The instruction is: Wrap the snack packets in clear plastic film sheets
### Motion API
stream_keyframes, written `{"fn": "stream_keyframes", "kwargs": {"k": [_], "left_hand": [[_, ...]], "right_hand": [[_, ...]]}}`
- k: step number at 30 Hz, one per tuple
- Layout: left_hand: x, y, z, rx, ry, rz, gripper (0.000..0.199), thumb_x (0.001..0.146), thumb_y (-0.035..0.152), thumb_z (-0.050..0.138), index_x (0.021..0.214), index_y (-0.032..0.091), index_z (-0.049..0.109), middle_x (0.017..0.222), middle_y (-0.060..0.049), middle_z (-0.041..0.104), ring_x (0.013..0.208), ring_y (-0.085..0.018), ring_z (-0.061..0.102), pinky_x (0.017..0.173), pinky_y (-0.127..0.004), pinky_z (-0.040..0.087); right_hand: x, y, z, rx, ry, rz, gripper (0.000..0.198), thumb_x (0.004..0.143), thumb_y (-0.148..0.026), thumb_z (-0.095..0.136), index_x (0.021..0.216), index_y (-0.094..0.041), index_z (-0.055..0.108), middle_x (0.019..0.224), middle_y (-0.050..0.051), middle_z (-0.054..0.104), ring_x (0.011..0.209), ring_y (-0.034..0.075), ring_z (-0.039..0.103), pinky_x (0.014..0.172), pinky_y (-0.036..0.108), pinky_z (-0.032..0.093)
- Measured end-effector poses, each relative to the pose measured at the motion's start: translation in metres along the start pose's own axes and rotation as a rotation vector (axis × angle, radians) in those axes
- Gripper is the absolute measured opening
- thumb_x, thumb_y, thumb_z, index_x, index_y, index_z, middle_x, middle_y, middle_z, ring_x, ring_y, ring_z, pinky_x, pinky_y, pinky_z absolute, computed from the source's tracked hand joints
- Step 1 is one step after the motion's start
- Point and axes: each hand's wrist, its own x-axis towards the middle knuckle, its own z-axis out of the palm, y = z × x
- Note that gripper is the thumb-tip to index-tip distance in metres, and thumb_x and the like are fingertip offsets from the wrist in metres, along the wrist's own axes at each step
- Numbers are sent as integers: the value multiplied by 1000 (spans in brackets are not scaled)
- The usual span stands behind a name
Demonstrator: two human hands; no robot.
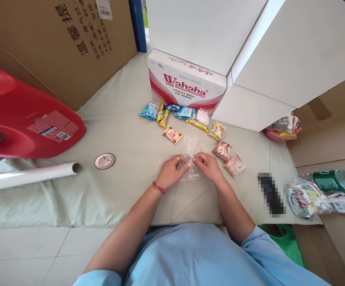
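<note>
On the cloth-covered table (pixel 127 135), in from its front edge, your left hand (pixel 171 171) and right hand (pixel 210 167), close together, pinched the clear bag (pixel 192 172) between them, neither nearer, its long axis unclear.

Out on the left, a big red jug (pixel 26 103) looms in front of a brown cardboard box (pixel 41 43), a white tube (pixel 29 177) runs in just below it, and there's a round pinkish disc (pixel 105 161) flat on the pale cloth (pixel 125 186)! To the back, a Wahaha water carton (pixel 187 85) right by tall white boxes (pixel 205 31), and over right, a green-labelled plastic bottle (pixel 329 181) near a pixelated black object (pixel 271 194).
</note>
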Motion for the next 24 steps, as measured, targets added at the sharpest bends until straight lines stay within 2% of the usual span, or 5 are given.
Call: {"fn": "stream_keyframes", "kwargs": {"k": [3,8,15,21,24], "left_hand": [[1,-2,-3,97,177,55,35,88,54,61,77,22,65,76,-2,68,70,-16,56,69,-29,45],[3,-2,-15,-125,268,-129,32,97,48,49,78,23,55,59,4,60,54,-13,54,59,-26,43],[6,-9,-21,-86,383,-271,39,98,49,44,70,24,53,56,2,58,50,-14,53,54,-26,42],[8,-14,-28,5,404,-357,48,97,56,42,65,23,57,53,1,60,49,-16,57,52,-27,41],[8,-13,-31,16,302,-353,55,98,59,41,60,23,56,52,-1,62,45,-17,59,53,-29,45]], "right_hand": [[-2,-4,2,99,-23,-17,34,91,-53,63,88,-20,72,66,-3,57,61,12,50,59,25,39],[-11,8,-10,349,182,161,47,84,-68,66,87,-21,68,62,-3,58,55,15,57,50,26,47],[-37,29,-24,522,248,396,56,72,-75,72,82,-21,62,51,-11,41,36,10,45,33,22,29],[-58,46,-45,101,34,362,46,88,-68,59,85,-22,65,51,-5,51,41,15,51,43,27,38],[-58,42,-61,-199,0,186,44,89,-59,64,108,-21,71,81,5,70,72,23,68,66,35,54]]}}
